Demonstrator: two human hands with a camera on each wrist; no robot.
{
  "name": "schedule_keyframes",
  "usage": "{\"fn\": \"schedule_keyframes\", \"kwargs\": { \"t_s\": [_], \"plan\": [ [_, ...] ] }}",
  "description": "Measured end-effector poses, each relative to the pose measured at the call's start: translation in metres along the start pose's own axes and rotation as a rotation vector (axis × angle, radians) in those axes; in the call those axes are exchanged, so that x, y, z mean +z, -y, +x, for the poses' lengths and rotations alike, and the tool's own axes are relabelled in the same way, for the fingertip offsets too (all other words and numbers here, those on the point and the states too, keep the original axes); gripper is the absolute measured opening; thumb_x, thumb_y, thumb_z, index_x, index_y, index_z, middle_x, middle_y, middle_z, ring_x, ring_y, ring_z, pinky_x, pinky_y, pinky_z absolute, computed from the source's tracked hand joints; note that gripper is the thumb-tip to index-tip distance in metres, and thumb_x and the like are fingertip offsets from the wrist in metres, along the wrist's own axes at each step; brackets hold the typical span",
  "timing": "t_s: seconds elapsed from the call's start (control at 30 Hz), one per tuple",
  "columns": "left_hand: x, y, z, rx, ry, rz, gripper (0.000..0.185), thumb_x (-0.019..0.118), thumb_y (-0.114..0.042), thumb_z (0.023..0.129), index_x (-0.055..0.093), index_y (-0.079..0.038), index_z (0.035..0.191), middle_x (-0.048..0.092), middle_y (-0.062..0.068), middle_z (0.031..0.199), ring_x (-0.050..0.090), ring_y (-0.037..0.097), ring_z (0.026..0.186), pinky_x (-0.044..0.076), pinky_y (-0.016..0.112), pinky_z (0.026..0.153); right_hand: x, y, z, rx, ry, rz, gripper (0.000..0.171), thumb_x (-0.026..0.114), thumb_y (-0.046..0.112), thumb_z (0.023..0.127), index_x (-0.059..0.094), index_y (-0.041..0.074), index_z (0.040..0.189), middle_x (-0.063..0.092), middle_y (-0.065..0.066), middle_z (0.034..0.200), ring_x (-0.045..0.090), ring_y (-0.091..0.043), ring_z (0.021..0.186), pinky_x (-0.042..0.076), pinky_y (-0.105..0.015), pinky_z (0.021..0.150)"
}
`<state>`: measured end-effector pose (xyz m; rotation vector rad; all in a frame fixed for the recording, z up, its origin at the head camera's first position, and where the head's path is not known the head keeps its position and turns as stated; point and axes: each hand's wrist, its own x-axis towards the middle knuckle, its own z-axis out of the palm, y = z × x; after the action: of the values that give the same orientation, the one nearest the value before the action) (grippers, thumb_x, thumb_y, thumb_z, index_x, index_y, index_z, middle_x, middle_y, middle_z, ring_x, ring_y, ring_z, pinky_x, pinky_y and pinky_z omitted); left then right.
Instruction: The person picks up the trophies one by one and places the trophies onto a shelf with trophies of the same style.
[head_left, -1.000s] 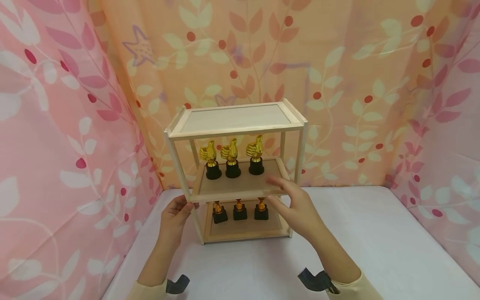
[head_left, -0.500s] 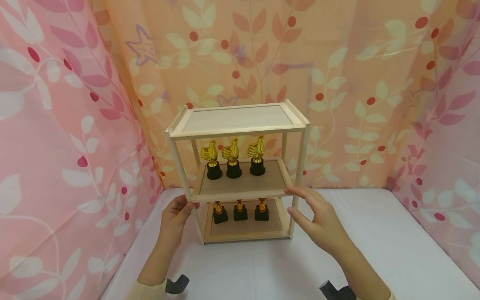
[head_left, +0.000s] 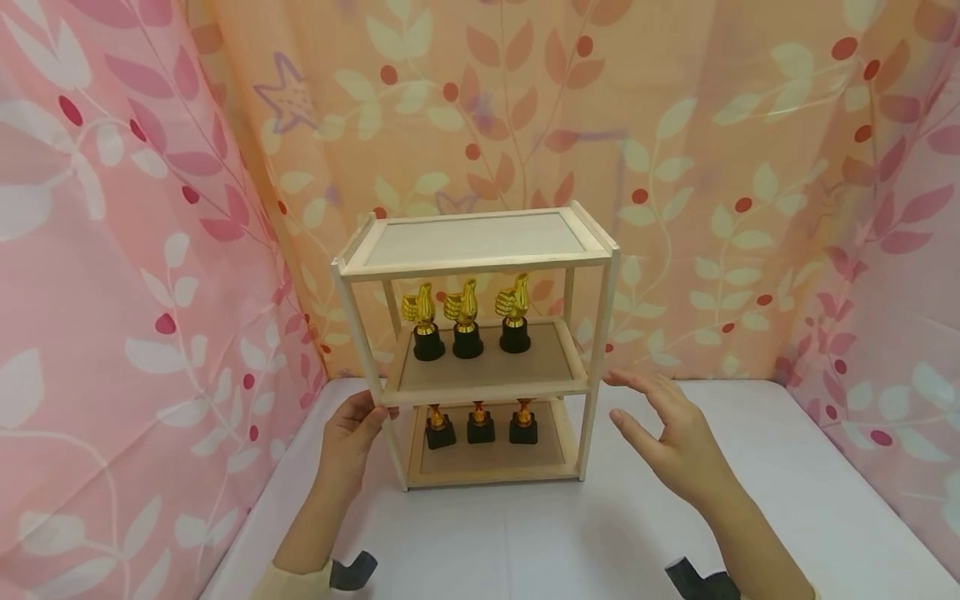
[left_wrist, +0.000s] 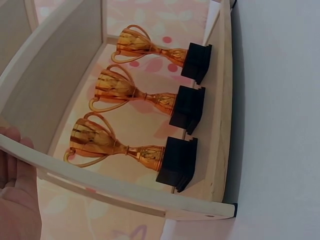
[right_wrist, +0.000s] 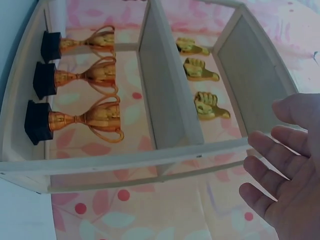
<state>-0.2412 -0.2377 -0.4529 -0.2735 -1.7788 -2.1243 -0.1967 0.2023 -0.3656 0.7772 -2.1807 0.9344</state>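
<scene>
A three-tier wooden shelf rack (head_left: 480,393) stands upright on the table. My left hand (head_left: 349,437) grips its front left post just below the middle board, fingertips showing past the post. Three gold thumbs-up trophies (head_left: 467,307) with round black bases line the middle board. On the bottom board are three gold trophy cups (left_wrist: 145,97) with square black bases; the head view hides their tops behind the middle board. To the right of the rack, my right hand (head_left: 678,442) hovers apart from it, holding nothing, with fingers spread in the right wrist view.
The rack's top board (head_left: 472,237) bears nothing. White cloth (head_left: 510,542) covers the table. Floral curtains hang behind (head_left: 675,167) and on both sides, the pink left curtain (head_left: 135,333) close to the table edge.
My right hand has moved right, from in front of the middle board to outside the right post. My left hand has stayed on the left post. The trophies have not moved.
</scene>
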Motion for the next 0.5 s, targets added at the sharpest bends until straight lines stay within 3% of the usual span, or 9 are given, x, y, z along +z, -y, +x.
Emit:
{"fn": "schedule_keyframes", "kwargs": {
  "t_s": [0.5],
  "plan": [
    [-0.003, -0.004, 0.0, 0.029, 0.033, 0.054, 0.028, 0.063, -0.002, 0.1, 0.057, 0.01, 0.125, 0.075, 0.001, 0.099, 0.074, 0.014, 0.094, 0.058, 0.028, 0.095, -0.008, -0.022, -0.004, 0.027, -0.028, -0.027, 0.054, 0.078, 0.0, 0.086, 0.063, 0.012, 0.137, 0.067, -0.002, 0.133, 0.05, -0.002, 0.131, 0.03, -0.008, 0.11]
  ]
}}
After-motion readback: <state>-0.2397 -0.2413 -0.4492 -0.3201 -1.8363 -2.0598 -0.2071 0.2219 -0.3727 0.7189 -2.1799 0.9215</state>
